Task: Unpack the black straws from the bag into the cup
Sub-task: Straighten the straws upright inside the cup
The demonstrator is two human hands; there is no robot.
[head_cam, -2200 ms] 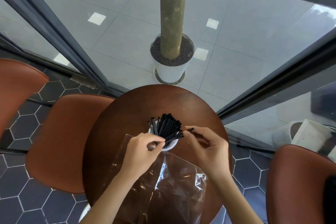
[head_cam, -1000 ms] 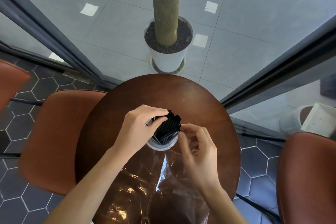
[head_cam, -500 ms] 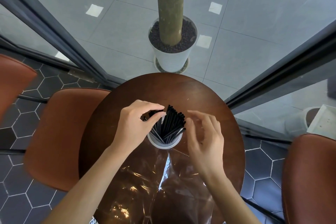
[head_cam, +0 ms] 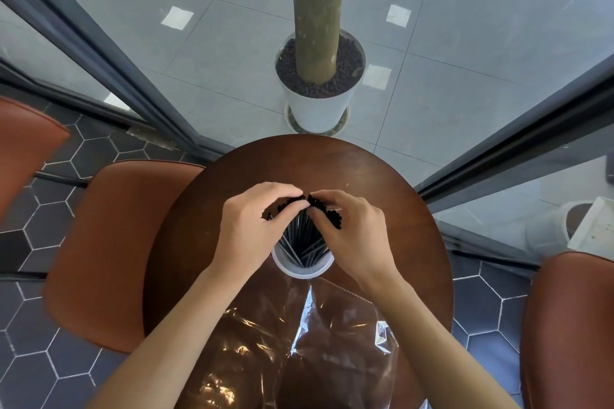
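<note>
A bundle of black straws [head_cam: 304,237] stands in a white cup [head_cam: 300,271] in the middle of a round brown table [head_cam: 382,209]. My left hand [head_cam: 247,231] cups the straw tops from the left, its fingers curled over them. From the right, my right hand [head_cam: 352,236] closes over the straw tops, and the fingertips of both hands nearly meet above the bundle. The clear plastic bag [head_cam: 299,349] lies flat and crumpled on the near side of the table, under my forearms. I cannot tell whether straws are left inside it.
A brown chair [head_cam: 109,252] stands left of the table, a second one [head_cam: 571,332] at the right, a third [head_cam: 23,149] at the far left. Beyond the glass wall a white planter [head_cam: 317,109] holds a tree trunk.
My right hand, which was open beside the straws, has come in and closed over their tops. My left hand stays on the bundle, and the straws are gathered more upright.
</note>
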